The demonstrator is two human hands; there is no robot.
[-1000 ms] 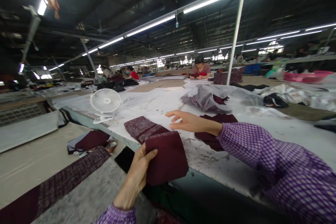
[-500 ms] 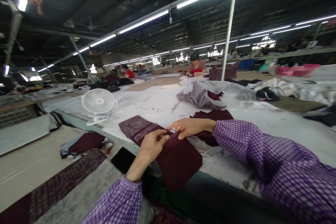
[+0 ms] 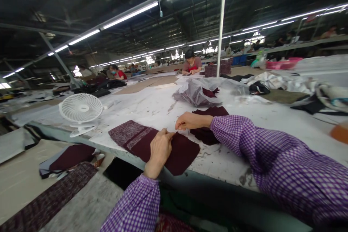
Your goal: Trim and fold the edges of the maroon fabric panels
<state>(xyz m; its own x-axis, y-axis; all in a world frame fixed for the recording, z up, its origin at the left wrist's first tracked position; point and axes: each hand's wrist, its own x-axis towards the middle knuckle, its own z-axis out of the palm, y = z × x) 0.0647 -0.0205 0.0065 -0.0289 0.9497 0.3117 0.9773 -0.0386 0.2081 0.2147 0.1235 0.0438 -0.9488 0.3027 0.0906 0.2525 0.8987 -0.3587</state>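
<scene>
A maroon fabric piece (image 3: 181,152) with a speckled band lies at the front edge of the white-topped table (image 3: 141,103). My left hand (image 3: 160,148) rests on the fabric, its fingers bent and pressed together at the upper edge. Just right of its fingertips is my right hand (image 3: 187,120), closed in a pinch; whatever it holds, if anything, is too small to make out. Under and behind my right wrist lies a stack of dark maroon pieces (image 3: 205,135).
A white fan (image 3: 81,110) stands at the left table edge. A clear plastic bag (image 3: 190,92) with maroon cloth lies behind my hands. A metal pole (image 3: 221,25) rises farther back. Fabric (image 3: 72,157) lies on a lower surface at left. A person (image 3: 191,63) works across the table.
The view has turned right. The maroon fabric now lies flatter, its near part less over the table edge. My right hand has lifted off it, and my left hand lies flatter on it.
</scene>
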